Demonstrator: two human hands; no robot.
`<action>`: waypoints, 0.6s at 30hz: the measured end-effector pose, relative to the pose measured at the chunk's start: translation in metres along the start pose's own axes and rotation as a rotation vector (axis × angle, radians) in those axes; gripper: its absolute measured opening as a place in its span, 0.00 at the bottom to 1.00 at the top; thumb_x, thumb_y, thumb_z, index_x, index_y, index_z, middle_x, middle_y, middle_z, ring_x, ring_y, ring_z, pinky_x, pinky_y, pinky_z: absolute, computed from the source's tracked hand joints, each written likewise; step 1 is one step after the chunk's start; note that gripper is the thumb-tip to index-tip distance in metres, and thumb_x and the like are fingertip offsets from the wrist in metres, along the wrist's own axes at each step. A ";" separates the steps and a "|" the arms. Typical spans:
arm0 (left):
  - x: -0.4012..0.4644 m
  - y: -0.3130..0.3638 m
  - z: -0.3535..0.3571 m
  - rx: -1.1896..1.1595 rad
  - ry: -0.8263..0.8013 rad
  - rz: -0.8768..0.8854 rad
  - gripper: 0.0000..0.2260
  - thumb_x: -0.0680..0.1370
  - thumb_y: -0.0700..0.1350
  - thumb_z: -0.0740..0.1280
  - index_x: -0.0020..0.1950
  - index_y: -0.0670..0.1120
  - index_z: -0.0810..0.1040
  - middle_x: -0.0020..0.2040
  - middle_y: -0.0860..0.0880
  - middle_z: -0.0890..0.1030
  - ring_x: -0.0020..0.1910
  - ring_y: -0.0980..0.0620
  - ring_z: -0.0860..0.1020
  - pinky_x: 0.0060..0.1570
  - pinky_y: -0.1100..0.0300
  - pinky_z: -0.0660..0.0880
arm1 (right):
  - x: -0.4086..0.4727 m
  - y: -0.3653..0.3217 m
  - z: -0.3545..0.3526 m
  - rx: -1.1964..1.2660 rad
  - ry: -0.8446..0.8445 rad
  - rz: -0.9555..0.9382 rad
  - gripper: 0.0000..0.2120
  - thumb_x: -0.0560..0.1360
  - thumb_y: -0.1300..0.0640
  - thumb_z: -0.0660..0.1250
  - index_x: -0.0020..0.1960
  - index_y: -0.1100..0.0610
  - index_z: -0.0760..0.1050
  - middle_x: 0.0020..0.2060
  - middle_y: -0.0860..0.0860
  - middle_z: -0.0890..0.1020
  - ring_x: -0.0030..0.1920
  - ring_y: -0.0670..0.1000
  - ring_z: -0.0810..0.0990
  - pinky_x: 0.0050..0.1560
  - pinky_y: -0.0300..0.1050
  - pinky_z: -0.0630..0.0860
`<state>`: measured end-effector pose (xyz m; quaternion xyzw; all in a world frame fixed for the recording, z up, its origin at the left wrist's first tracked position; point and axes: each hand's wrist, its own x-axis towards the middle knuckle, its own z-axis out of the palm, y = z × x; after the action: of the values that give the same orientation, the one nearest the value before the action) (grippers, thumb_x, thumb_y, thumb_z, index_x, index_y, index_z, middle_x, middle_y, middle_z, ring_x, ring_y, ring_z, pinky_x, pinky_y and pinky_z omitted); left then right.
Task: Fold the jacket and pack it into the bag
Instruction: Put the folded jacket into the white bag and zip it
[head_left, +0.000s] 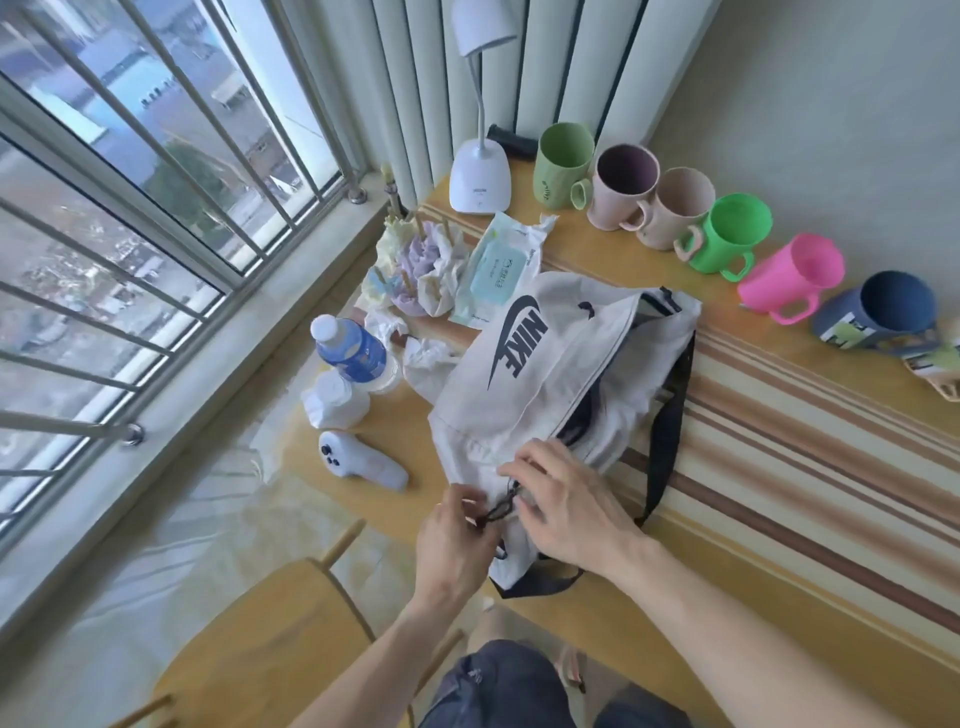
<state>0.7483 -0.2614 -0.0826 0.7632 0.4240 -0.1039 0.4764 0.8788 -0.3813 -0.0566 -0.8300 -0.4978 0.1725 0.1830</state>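
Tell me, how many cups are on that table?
6, lined along the wall side: pale green cup, purple-lined cup, beige cup, bright green cup, pink cup, dark blue cup. More may sit beyond the frame's right edge.

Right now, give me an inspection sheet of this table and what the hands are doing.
Surface: wooden table with striped runner.
Job's things: white bag lies on the table, zip part open; jacket not visible.
Clutter: six mugs in a row, desk lamp, wipes pack, bottle, white controller, crumpled cloths.
Hands: left hand pinches the zip pull cord; right hand presses the bag.
Cables: nothing seen.
Surroundings: barred window, chair.
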 end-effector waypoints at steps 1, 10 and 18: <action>-0.001 0.000 -0.001 0.003 0.001 -0.005 0.07 0.74 0.45 0.73 0.51 0.50 0.80 0.40 0.57 0.82 0.39 0.53 0.82 0.40 0.59 0.78 | 0.003 -0.003 0.004 -0.007 -0.037 -0.034 0.13 0.75 0.54 0.62 0.58 0.54 0.78 0.53 0.50 0.75 0.52 0.51 0.73 0.50 0.45 0.77; -0.020 0.014 -0.043 -0.211 -0.008 0.258 0.03 0.78 0.46 0.72 0.50 0.53 0.83 0.45 0.56 0.85 0.43 0.56 0.83 0.45 0.62 0.80 | 0.005 -0.015 0.003 0.053 -0.038 -0.002 0.15 0.81 0.50 0.62 0.46 0.58 0.82 0.41 0.48 0.71 0.42 0.49 0.72 0.39 0.46 0.75; 0.005 0.015 -0.009 0.148 0.106 0.422 0.08 0.77 0.48 0.71 0.43 0.47 0.76 0.35 0.53 0.82 0.34 0.50 0.79 0.36 0.50 0.77 | 0.006 0.003 -0.046 0.271 0.020 0.242 0.16 0.79 0.51 0.70 0.37 0.58 0.83 0.34 0.48 0.82 0.33 0.45 0.80 0.37 0.45 0.78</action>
<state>0.7599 -0.2541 -0.0707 0.8721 0.2709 0.0075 0.4074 0.9051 -0.3834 -0.0188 -0.8534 -0.3646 0.2506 0.2758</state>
